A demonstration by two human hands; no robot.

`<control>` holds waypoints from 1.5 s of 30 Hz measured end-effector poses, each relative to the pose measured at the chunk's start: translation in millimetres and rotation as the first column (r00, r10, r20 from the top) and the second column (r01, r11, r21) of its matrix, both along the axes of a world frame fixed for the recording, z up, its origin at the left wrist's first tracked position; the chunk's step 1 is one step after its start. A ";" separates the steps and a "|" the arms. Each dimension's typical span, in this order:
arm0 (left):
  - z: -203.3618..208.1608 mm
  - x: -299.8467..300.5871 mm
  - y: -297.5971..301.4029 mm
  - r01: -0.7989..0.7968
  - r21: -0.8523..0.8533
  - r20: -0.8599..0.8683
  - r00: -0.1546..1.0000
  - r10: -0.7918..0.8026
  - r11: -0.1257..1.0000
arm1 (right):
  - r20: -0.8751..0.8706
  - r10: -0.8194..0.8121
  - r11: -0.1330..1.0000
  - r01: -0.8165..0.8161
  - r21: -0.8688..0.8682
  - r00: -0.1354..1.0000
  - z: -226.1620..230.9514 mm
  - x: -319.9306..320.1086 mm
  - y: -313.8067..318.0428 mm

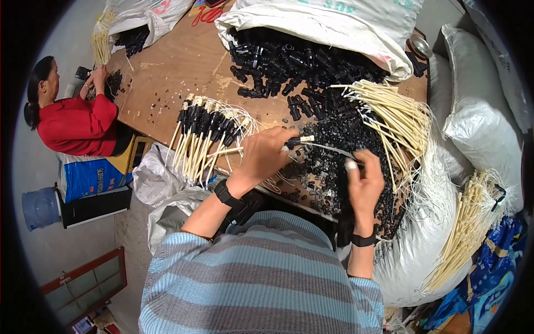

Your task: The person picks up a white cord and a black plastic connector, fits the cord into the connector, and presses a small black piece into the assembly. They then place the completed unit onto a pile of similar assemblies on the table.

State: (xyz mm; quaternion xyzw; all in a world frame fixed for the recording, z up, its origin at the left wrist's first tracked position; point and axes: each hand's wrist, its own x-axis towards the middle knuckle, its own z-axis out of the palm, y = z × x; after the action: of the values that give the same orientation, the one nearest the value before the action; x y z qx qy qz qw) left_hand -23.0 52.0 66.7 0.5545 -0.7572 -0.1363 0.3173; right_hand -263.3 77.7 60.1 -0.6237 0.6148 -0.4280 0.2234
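My left hand (264, 151) is closed round a black plastic socket piece (293, 142), most of which its fingers hide. A small cream connector (307, 138) sticks out of the piece toward the right. From that connector a thin white wire (331, 148) runs, slightly bowed, to my right hand (365, 183). The right hand's fingers are closed at the wire's far end, somewhat blurred. Left of my left hand lies a bundle of cream sticks with black sockets on their ends (208, 125). Small black and clear parts (328, 178) spread over the table beneath both hands.
Black fittings (278, 61) spill from a white sack (328, 22) at the back. Cream sticks with white wires (395, 106) lie at the right. Full sacks (481, 100) stand beyond the table (167, 78). A person in red (75, 125) works at the far left.
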 end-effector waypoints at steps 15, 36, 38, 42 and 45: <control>9.3 34.7 17.4 0.069 -0.020 0.046 0.997 -0.068 0.997 | 0.324 0.255 0.922 -0.330 0.201 0.911 2.9 101.1 -0.8; -50.8 15.4 -83.0 0.108 -0.083 0.168 0.981 -0.093 0.991 | -0.496 -0.221 0.974 0.219 -0.063 0.839 -16.3 -74.4 -39.4; -53.1 11.6 -91.3 0.118 -0.037 0.204 0.973 -0.108 0.992 | -0.595 -0.207 0.962 0.273 0.021 0.777 -21.0 -90.8 -42.0; -50.6 10.9 -91.0 0.165 -0.052 0.257 0.955 -0.147 0.985 | -0.611 -0.123 0.990 0.136 -0.025 0.782 -40.2 -113.2 -41.4; -51.8 20.3 -78.0 0.178 0.025 0.139 0.974 -0.179 0.984 | -0.494 0.006 0.996 0.039 0.079 0.869 -17.4 -87.7 -33.9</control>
State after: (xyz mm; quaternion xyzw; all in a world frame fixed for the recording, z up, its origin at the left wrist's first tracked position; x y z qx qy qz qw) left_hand -2.7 -26.1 14.9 0.4943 -0.8236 -0.1293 0.2462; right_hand -351.0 43.9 42.7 -0.6968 0.6746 -0.2294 0.0818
